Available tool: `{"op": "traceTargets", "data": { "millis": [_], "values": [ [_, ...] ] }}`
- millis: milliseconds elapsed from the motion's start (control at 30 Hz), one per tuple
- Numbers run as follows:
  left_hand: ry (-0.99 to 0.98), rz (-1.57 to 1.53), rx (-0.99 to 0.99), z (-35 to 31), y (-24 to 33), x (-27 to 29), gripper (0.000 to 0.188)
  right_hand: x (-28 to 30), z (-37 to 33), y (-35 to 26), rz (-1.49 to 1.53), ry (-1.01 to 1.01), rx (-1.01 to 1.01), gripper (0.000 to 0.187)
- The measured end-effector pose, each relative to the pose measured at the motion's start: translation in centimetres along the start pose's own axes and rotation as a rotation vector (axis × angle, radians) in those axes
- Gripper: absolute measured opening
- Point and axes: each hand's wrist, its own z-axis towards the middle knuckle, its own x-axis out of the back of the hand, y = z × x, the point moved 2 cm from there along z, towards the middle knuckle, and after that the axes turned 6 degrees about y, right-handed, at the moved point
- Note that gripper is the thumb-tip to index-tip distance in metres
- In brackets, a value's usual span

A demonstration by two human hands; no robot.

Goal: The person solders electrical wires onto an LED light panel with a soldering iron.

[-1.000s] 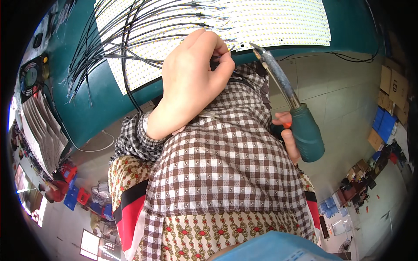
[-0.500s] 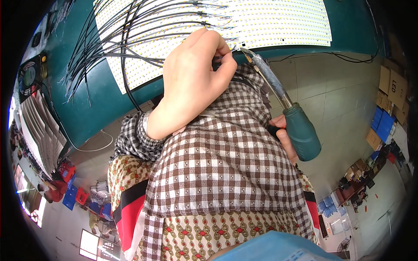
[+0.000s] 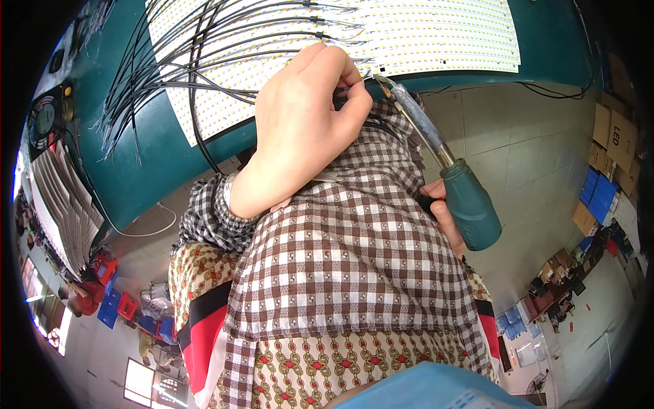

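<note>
one left hand [image 3: 303, 119] pinching seemingly one black cable [image 3: 235, 91], one right hand [image 3: 445, 217] clasping one soldering iron [image 3: 471, 204]

Green table [image 3: 129, 198]: white dotted boards [image 3: 443, 37], black cables [image 3: 119, 112].

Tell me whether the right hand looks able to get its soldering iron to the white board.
Probably yes: the right hand holds the soldering iron with its tip by the near edge of the white board, nothing visibly between. Only the left hand, close beside, limits room.
</note>
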Motion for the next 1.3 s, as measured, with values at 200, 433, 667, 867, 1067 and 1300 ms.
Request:
{"op": "traceTargets", "data": {
  "millis": [200, 433, 667, 867, 1067, 1300],
  "values": [
    [-0.023, 0.026, 0.003, 0.0, 0.1, 0.0, 0.01, 0.3, -0.2, 0.6, -0.051, -0.004, 0.01, 0.055],
    [-0.016, 0.038, 0.001, 0.0, 0.2, -0.1, 0.01, 0.1, 0.1, -0.4, -0.027, -0.006, 0.108, 0.056],
    [-0.012, 0.041, -0.003, -0.1, 0.1, -0.1, 0.01, 0.0, 0.3, -1.1, 0.038, 0.007, 0.01, 0.057],
    [0.013, -0.013, 0.015, -0.1, 0.1, 0.0, 0.01, 0.5, 0.7, -1.2, -0.041, -0.078, 0.134, 0.059],
    [-0.041, -0.157, 0.031, 0.6, -0.1, 0.1, 0.009, 0.5, 0.0, -0.4, 0.229, 0.055, -0.071, 0.059],
    [-0.029, -0.112, 0.065, 0.7, -0.2, -0.4, 0.007, 0.7, 0.1, -0.5, 0.105, -0.032, -0.07, 0.057]
  ]
}}
